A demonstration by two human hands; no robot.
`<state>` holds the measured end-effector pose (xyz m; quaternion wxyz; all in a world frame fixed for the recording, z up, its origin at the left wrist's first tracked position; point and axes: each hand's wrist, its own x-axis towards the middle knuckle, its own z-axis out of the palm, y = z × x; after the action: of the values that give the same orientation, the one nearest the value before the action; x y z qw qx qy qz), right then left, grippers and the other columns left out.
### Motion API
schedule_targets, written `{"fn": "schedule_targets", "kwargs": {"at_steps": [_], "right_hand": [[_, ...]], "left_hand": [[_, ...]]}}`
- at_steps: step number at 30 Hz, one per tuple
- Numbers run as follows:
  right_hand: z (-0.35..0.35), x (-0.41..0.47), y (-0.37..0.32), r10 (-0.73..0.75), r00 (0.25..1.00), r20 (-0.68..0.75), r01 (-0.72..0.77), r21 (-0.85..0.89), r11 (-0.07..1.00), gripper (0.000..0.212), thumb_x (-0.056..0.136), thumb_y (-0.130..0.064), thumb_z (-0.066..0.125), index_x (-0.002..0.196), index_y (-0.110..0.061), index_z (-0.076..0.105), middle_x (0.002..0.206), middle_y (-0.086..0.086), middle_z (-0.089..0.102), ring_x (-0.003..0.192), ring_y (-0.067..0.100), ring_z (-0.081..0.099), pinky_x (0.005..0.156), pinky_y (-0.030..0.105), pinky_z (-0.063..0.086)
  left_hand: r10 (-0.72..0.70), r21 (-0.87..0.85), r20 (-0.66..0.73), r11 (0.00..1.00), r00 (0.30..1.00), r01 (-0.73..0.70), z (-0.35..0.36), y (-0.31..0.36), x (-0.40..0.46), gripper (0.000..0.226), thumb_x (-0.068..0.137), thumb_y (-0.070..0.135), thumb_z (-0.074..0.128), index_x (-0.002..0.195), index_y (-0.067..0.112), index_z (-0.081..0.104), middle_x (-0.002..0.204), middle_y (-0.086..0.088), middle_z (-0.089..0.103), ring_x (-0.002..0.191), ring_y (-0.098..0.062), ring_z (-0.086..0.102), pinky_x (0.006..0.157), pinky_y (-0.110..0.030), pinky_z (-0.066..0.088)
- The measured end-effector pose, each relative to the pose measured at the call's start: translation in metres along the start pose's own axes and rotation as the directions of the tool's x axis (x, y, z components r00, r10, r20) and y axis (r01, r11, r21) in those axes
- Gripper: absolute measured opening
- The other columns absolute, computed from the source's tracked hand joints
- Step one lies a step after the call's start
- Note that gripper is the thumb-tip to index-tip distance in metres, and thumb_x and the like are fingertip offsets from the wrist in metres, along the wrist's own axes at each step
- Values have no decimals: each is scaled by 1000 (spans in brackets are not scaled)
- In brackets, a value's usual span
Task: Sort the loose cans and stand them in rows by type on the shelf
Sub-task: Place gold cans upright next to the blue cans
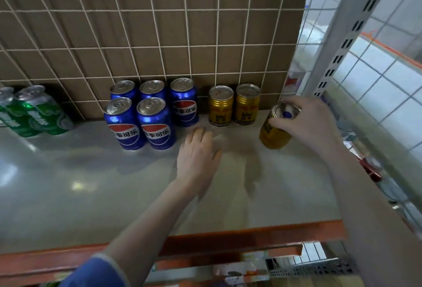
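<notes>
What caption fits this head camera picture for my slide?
Right hand sets a gold can beside two others on the shelf; left hand hovers open.

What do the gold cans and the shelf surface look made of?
Gold cans: likely metal, glossy printed sides, bare silvery lids. The right hand holds a third gold can by its top. Shelf surface: smooth pale grey, semi-gloss with light reflections; painted metal or laminate, unclear.

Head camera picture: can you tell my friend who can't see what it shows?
A person's right hand grips a tilted gold can by its top beside two standing gold cans on a grey shelf. The left hand lies open nearby; five blue cans and two green cans stand further left.
</notes>
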<state>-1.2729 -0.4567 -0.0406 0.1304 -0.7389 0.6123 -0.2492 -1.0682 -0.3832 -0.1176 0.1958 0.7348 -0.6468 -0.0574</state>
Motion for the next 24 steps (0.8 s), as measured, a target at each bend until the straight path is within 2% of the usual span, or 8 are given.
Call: {"fn": "schedule_targets", "kwargs": {"at_steps": [7, 9, 12, 14, 17, 19, 21, 24], "right_hand": [[7, 31, 20, -107, 991, 75, 103, 50, 993, 69, 74, -38, 75, 135, -14, 51, 130, 9, 55, 118, 24, 49, 94, 34, 41], [14, 34, 27, -106, 990, 90, 96, 106, 990, 83, 71, -45, 76, 141, -18, 40, 136, 8, 50, 123, 24, 47, 99, 37, 42], [23, 30, 38, -21, 995, 98, -8, 290, 957, 103, 60, -59, 77, 144, -31, 25, 141, -2, 44, 127, 19, 44, 102, 42, 42], [33, 20, 47, 27, 990, 141, -75, 350, 934, 97, 59, -50, 82, 139, -31, 31, 134, -9, 47, 119, 11, 46, 96, 30, 38], [45, 6, 53, 115, 954, 275, -233, 449, 863, 82, 67, -24, 84, 137, -22, 40, 131, -2, 52, 112, 11, 47, 87, 14, 33], [45, 4, 56, 112, 961, 251, -224, 477, 850, 76, 68, -18, 83, 133, -20, 44, 118, -7, 51, 104, 7, 46, 70, 1, 33], [36, 4, 56, 108, 973, 202, -193, 468, 863, 71, 69, -19, 82, 130, -22, 45, 114, -8, 47, 101, 7, 44, 66, 6, 34], [23, 6, 61, 106, 989, 103, -141, 439, 888, 61, 68, -22, 80, 118, -32, 47, 119, -1, 46, 105, 15, 45, 79, 25, 38]], "left_hand": [[-158, 1, 26, 987, 987, 158, 33, 18, 8, 49, 93, 41, 47, 137, 21, 40, 143, -3, 38, 133, -21, 31, 103, -37, 34], [-180, 14, 40, 984, 983, 179, 34, 17, 10, 52, 92, 43, 48, 138, 21, 40, 145, -3, 37, 134, -22, 28, 104, -37, 33], [-183, 33, 55, 983, 981, 182, 34, 15, 11, 53, 92, 45, 47, 139, 20, 41, 146, -4, 36, 136, -23, 26, 105, -37, 31], [-181, 31, 53, 983, 982, 180, 35, 15, 10, 53, 92, 44, 47, 139, 19, 41, 146, -5, 36, 136, -23, 26, 105, -37, 31], [-161, 15, 24, 987, 987, 160, 36, 13, 8, 50, 92, 41, 49, 136, 19, 44, 144, -5, 38, 135, -23, 27, 103, -36, 32], [-149, 14, 14, 989, 989, 148, 36, 13, 8, 49, 92, 41, 49, 135, 19, 45, 143, -5, 38, 134, -22, 28, 102, -36, 33], [-142, 11, 14, 990, 990, 141, 37, 12, 9, 50, 92, 42, 48, 136, 20, 44, 144, -4, 38, 134, -22, 28, 102, -35, 32], [-133, 11, 15, 991, 991, 133, 38, 10, 10, 51, 92, 42, 48, 137, 20, 44, 144, -4, 39, 134, -22, 28, 103, -36, 32]]}}
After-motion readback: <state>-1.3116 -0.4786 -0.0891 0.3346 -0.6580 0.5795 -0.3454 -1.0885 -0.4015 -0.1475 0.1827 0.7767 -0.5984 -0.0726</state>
